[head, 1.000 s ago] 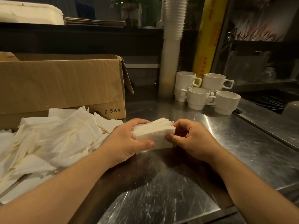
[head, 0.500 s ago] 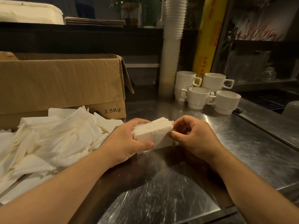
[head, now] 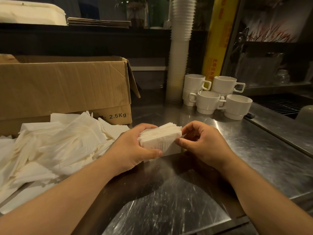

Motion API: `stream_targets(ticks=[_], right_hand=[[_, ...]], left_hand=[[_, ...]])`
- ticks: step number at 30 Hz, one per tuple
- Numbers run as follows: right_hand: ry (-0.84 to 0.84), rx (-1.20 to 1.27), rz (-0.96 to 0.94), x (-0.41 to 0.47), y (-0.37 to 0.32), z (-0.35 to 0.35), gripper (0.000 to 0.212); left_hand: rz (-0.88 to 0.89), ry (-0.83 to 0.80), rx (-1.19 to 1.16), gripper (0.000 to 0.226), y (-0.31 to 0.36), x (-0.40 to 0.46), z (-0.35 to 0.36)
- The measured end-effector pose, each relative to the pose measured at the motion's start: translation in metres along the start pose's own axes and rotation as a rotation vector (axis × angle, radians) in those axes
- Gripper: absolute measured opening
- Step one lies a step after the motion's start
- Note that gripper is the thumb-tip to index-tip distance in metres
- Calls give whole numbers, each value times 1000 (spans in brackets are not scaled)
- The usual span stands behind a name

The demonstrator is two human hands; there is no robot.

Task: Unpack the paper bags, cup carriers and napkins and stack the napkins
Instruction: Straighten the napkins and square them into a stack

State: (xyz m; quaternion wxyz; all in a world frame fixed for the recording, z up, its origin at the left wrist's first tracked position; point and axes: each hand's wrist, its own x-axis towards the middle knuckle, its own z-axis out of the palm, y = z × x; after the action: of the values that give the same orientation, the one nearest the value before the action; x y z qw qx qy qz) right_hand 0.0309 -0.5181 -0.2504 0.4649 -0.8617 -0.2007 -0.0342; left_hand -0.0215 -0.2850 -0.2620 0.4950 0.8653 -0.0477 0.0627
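1. Napkin stack (head: 160,139) sits just above the steel table (head: 254,150), near its middle, held between both hands.
2. Left hand (head: 133,150) wraps its grip round the stack's left end, thumb across the front face, fingers behind.
3. Right hand (head: 201,143) pinches the stack's right edge with thumb and curled fingertips.
4. Risk: the top leaves fan out unevenly; loosening either grip could let them slide and scatter.
5. The loose napkin heap (head: 55,146) by the table's left edge, before the cardboard box (head: 67,85), remains unsorted.
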Motion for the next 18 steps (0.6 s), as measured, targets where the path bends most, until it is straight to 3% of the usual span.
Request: stream_targets(ticks=[9, 18], right_hand=[[-57, -23, 2, -1, -1, -1, 16], [-73, -11, 5, -1, -4, 0, 31]], left_hand=[[5, -5, 24, 67, 0, 0, 0], [20, -5, 33, 56, -1, -1, 0]])
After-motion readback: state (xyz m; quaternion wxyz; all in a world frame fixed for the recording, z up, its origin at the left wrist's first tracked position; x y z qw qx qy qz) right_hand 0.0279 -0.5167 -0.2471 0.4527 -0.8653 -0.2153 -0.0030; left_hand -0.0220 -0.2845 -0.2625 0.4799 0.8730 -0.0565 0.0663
